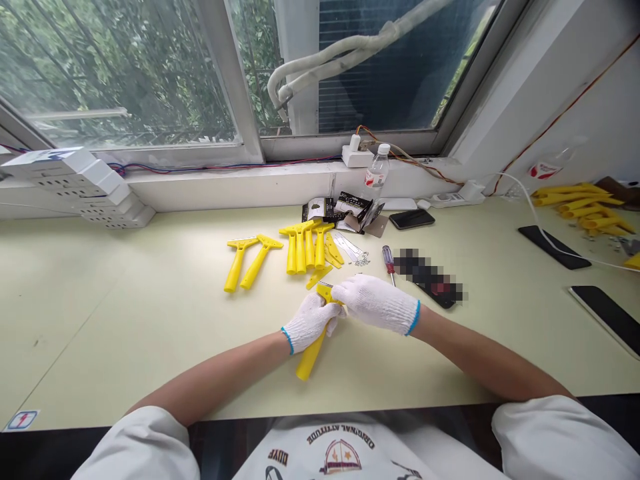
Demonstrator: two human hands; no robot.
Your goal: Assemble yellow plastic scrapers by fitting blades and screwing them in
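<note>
My left hand (311,323), in a white knitted glove, is wrapped round a yellow scraper (311,357) whose handle points down toward me. At the scraper's head, my gloved right hand (375,303) has its fingers closed together; what they hold, if anything, is hidden. Beyond the hands lie a loose yellow plate (319,277), more yellow scrapers (300,248) in a row, thin metal blades (349,247) and a small pile of screws (361,259). A screwdriver (389,261) with a clear and red handle lies just beyond my right hand. Two scrapers (241,265) lie farther left.
Black packets (350,210), a plastic bottle (377,173) and a phone (411,219) are near the window ledge. White boxes (85,183) are stacked at the back left. At the right lie dark flat devices (554,248) and a heap of yellow handles (585,207), with a white cable crossing.
</note>
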